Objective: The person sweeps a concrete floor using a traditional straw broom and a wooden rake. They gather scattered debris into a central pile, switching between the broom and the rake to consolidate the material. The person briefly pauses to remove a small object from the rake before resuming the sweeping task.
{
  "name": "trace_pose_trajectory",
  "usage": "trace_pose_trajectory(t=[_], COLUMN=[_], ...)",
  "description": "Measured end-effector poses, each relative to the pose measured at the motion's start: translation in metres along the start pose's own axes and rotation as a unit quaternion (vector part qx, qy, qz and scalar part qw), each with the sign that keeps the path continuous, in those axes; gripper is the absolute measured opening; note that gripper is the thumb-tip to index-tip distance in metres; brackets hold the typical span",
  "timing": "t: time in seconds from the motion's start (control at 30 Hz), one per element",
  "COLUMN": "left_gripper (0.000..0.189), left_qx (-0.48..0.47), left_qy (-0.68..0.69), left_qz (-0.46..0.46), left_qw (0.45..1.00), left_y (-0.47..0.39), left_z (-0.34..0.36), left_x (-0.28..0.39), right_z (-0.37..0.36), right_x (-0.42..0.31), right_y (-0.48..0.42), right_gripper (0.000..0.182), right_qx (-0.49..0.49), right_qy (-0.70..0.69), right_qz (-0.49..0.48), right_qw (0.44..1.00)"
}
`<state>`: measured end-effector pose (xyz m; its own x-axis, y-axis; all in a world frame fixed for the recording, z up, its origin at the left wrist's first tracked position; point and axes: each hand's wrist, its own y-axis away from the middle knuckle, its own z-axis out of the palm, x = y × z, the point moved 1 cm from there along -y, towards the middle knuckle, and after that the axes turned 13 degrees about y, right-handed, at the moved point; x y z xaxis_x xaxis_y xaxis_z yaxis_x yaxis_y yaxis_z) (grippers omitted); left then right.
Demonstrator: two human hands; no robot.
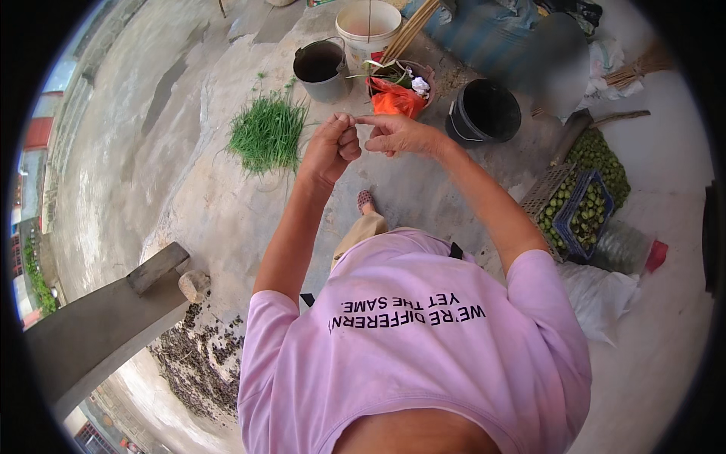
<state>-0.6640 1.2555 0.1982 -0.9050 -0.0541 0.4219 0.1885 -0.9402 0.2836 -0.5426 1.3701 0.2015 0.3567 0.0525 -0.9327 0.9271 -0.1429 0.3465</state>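
Observation:
Both hands meet in front of me at chest height, above a concrete floor (272,227). My left hand (338,142) is curled into a fist, its thumb and forefinger pinched together at the top. Against that pinch rests the tip of my right hand's (400,136) outstretched forefinger; the right thumb is apart and the other fingers bend under. No object shows clearly in either hand, and anything inside the left fist is hidden. Below and left of the hands lies a heap of thin green stalks, like chives (269,133), on the floor.
Beyond the hands stand a grey bucket (322,71), a white bucket (357,25), a bin with an orange plastic bag (397,99) and a black bucket (482,113). Crates of green fruit (587,210) sit at right. A concrete pillar (108,323) juts in at left.

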Motion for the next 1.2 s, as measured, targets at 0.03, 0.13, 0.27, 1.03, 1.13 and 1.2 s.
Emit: trace_pose_trajectory(t=[0.03, 0.13, 0.27, 1.03, 1.13, 1.2], left_gripper=[0.012, 0.012, 0.013, 0.043, 0.043, 0.042], left_qx=[-0.002, -0.026, -0.030, 0.294, 0.344, 0.381], left_qy=[0.007, 0.028, 0.037, -0.055, -0.043, -0.028], left_qz=[0.005, -0.001, 0.000, 0.062, 0.054, 0.048], left_qw=[1.000, 0.999, 0.999, 0.952, 0.936, 0.923], left_y=[-0.008, -0.033, -0.059, -0.149, -0.142, -0.132], left_z=[-0.002, -0.005, -0.018, -0.082, -0.088, -0.095], left_x=[0.010, 0.033, 0.055, 0.020, 0.001, -0.008], right_z=[0.006, 0.010, 0.000, -0.268, -0.297, -0.311], right_x=[-0.009, -0.016, 0.002, 0.083, 0.099, 0.102], right_y=[-0.009, -0.039, -0.079, -0.158, -0.172, -0.182], right_gripper=[0.051, 0.050, 0.023, 0.014, 0.014, 0.015], right_qx=[-0.024, -0.058, -0.008, 0.264, 0.281, 0.298], right_qy=[0.002, -0.018, -0.041, 0.132, 0.131, 0.120], right_qz=[0.005, 0.018, 0.039, 0.042, 0.026, -0.002], right_qw=[1.000, 0.998, 0.998, 0.955, 0.950, 0.947])
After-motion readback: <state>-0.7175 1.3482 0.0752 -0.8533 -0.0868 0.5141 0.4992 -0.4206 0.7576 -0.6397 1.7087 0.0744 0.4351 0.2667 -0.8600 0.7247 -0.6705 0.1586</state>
